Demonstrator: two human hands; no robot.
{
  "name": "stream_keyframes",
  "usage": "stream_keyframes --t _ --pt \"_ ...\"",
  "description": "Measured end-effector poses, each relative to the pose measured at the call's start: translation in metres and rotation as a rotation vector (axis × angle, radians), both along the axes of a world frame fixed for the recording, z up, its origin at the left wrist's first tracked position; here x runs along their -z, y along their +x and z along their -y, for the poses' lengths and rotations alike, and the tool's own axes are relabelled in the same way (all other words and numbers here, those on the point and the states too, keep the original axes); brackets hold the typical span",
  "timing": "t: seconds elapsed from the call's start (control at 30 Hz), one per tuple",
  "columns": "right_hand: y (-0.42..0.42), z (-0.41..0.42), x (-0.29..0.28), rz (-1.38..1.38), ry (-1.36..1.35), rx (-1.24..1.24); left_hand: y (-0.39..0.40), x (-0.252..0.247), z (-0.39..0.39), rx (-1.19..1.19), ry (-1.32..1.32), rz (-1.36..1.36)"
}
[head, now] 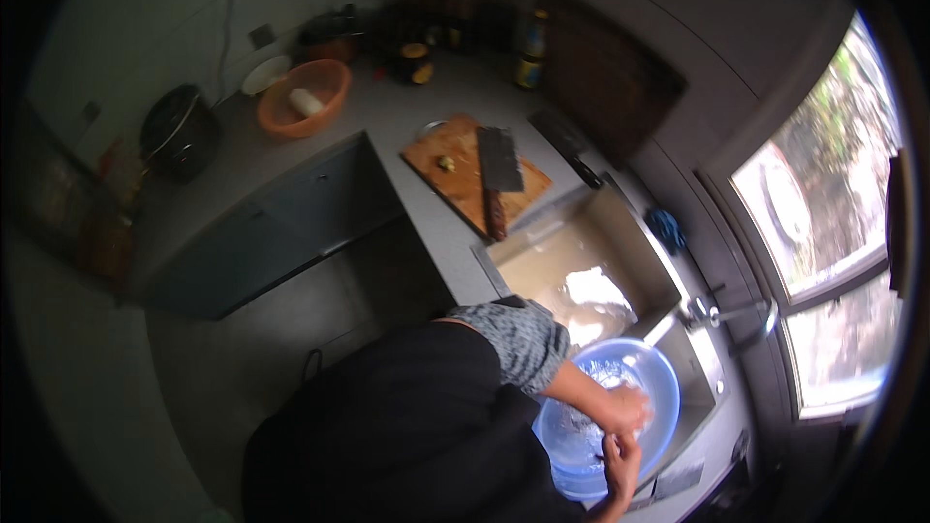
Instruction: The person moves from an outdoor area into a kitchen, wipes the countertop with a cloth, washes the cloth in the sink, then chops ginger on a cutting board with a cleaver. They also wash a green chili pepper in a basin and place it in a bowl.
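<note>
My left hand [626, 408] is over a translucent blue plastic basin [665, 385] that holds water, its fingers curled and blurred. Just below it in the view, my right hand [621, 461] has its fingers raised against the left hand, near the basin's rim. Whether anything small is held between them I cannot make out. The basin rests at the nearer compartment of a metal double sink [701, 396]. Cloudy water [541, 269] stands in the other compartment, with bright light reflected on it.
A faucet [726, 312] rises by the window. Beside the sink, a cleaver [500, 160] lies on a wooden cutting board [454, 189] with a small yellowish piece [445, 163]. Another knife [570, 149] lies behind. Farther off are an orange basin [280, 116], a bottle [532, 58] and a black pot [180, 132].
</note>
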State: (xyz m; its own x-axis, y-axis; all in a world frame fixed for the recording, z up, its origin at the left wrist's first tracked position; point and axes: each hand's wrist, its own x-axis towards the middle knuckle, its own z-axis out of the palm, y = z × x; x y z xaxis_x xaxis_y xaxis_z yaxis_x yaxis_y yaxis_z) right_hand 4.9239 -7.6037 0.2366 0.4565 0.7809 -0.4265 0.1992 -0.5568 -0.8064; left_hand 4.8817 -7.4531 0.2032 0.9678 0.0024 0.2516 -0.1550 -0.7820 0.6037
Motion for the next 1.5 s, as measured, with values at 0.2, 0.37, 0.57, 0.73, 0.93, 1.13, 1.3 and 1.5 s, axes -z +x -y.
stream_keyframes --t 0.2,0.37,0.57,0.73,0.93,1.13,1.3,1.5 --pt "-0.037 -0.030 -0.065 0.759 -0.393 -0.205 -0.031 -0.031 -0.019 0.539 0.851 0.038" --pt "-0.031 -0.019 -0.048 0.125 0.093 0.336 -0.026 -0.022 -0.028 0.537 0.490 0.029" --pt "-0.064 -0.039 -0.061 0.992 -0.448 0.182 -0.052 -0.030 -0.099 0.378 0.353 0.308" --pt "-0.123 -0.151 -0.089 1.086 0.194 0.433 -0.091 -0.030 -0.204 0.165 0.135 0.242" --pt "-0.181 -0.304 -0.030 1.070 0.066 -0.009 -0.194 -0.005 -0.382 -0.119 0.309 0.107" --pt "-0.222 -0.438 0.018 0.979 -0.105 -0.173 -0.308 0.010 -0.485 -0.329 0.152 0.001" --pt "-0.235 -0.487 0.049 0.925 -0.310 -0.246 -0.365 0.016 -0.509 -0.486 0.191 -0.286" --pt "-0.240 -0.508 0.051 0.983 -0.253 -0.271 -0.362 0.035 -0.517 -0.561 0.019 -0.277"
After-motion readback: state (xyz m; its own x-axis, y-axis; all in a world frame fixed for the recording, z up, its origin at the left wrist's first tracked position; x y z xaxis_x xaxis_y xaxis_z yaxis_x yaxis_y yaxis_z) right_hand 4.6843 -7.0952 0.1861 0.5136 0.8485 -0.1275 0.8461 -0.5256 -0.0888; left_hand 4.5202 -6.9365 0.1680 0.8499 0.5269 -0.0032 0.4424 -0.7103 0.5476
